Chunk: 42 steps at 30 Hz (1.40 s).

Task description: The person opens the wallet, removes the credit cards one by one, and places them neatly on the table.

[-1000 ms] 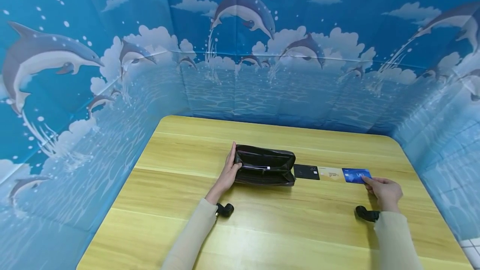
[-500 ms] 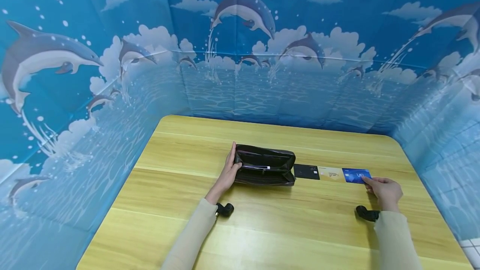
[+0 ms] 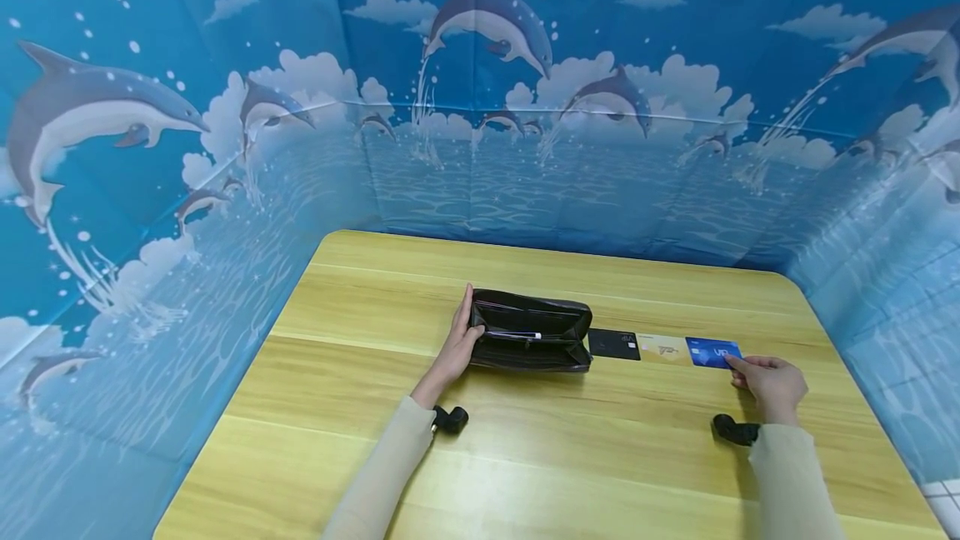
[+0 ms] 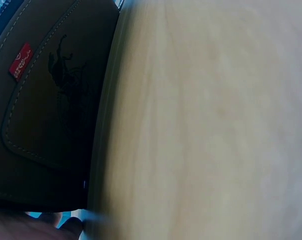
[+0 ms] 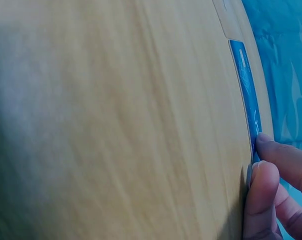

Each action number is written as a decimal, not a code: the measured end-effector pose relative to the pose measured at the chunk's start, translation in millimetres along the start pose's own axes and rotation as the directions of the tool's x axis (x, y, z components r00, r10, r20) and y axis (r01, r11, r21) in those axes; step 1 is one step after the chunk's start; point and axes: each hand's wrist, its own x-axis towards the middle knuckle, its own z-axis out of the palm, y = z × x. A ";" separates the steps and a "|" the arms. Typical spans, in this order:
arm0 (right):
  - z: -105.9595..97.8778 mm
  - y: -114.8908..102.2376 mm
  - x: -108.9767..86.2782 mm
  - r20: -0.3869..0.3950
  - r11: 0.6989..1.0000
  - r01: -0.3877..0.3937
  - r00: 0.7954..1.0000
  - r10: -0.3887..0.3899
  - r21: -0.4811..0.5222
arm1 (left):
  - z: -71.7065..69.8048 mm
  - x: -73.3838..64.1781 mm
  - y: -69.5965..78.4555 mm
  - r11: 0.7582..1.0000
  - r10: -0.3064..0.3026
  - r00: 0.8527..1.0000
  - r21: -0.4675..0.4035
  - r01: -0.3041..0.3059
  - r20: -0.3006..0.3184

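Observation:
My left hand [image 3: 452, 348] grips the left end of a dark, unzipped long wallet [image 3: 528, 361], thumb at its opening and fingers behind it. The wallet's mouth gapes, and the white edge of something thin shows inside. In the left wrist view the wallet [image 4: 46, 120] has a red tag and stitched seams. My right hand [image 3: 772, 383] pinches the right end of a blue card [image 3: 708, 351] that lies on the table. In the right wrist view, thumb and index finger meet at the end of this blue card [image 5: 247, 90]; part of it is hidden by the fingers.
A black VIP card [image 3: 613, 344] and a gold card [image 3: 663, 349] lie in a row between the wallet and the blue card. Under everything is a wood-grain table [image 3: 570, 457]. A blue dolphin-print curtain [image 3: 480, 165] hangs behind and at both sides.
My right hand's fingers have shifted very slightly at the blue card's right end. The wallet, the other cards and my left hand stay in place.

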 end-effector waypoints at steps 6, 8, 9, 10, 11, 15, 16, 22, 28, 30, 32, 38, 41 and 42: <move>0.4 0.5 -1.5 -0.001 1.000 0.002 1.000 -0.002 -0.002 | -1.6 0.7 -1.3 1.000 0.000 1.000 -0.001 0.000 0.023; 0.2 0.6 -1.6 0.000 1.000 -0.002 1.000 0.002 -0.008 | -2.7 0.6 -0.2 1.000 -0.009 0.999 -0.006 0.009 0.036; 0.1 0.8 -1.5 0.001 1.000 -0.005 1.000 0.005 -0.011 | -3.5 -1.0 4.8 1.000 -0.010 0.999 -0.004 0.010 0.042; 0.0 1.1 -1.4 0.002 1.000 -0.009 1.000 0.009 -0.008 | -4.5 -2.8 10.2 1.000 -0.011 0.999 -0.003 0.011 0.047; 0.1 1.2 -1.4 0.000 1.000 -0.010 1.000 0.010 -0.011 | -5.4 -4.2 15.0 1.000 -0.013 0.998 -0.002 0.013 0.053; 3.5 3.4 -3.4 -0.061 0.984 0.061 0.996 -0.072 -0.165 | -7.5 -9.6 35.6 1.000 -0.017 0.998 -0.004 0.017 0.061; 6.5 3.1 -4.8 -0.081 0.973 0.090 0.991 -0.109 -0.214 | -7.6 -9.8 36.0 1.000 -0.020 0.998 -0.006 0.021 0.063; 40.8 -22.3 -20.9 -0.081 0.850 0.319 0.919 -0.385 -0.420 | -6.7 -12.1 37.0 1.000 -0.019 0.998 -0.010 0.019 0.052; 93.9 -68.8 -59.0 0.150 0.593 0.706 0.682 -0.715 -0.387 | -5.9 -11.5 38.9 1.000 -0.014 0.998 0.004 0.014 0.057; 113.6 -82.1 -75.3 0.243 0.468 0.819 0.553 -0.797 -0.332 | -5.8 -11.1 38.5 1.000 -0.010 0.998 0.010 0.010 0.058; 131.8 -94.2 -92.2 0.335 0.356 0.896 0.432 -0.837 -0.266 | -5.3 -10.3 37.1 1.000 0.000 0.999 0.006 -0.001 0.049; 174.8 -110.2 -127.8 0.633 0.208 0.972 0.232 -0.739 -0.113 | -0.7 -1.8 6.8 1.000 0.002 1.000 -0.004 -0.002 0.020; 192.2 -110.5 -133.0 0.731 0.194 0.975 0.210 -0.650 -0.107 | -0.1 0.9 -1.1 1.000 -0.003 1.000 0.001 0.003 0.012; 197.7 -110.2 -133.2 0.750 0.182 0.977 0.204 -0.629 -0.112 | -0.3 1.3 -1.5 1.000 -0.004 1.000 0.000 0.004 0.010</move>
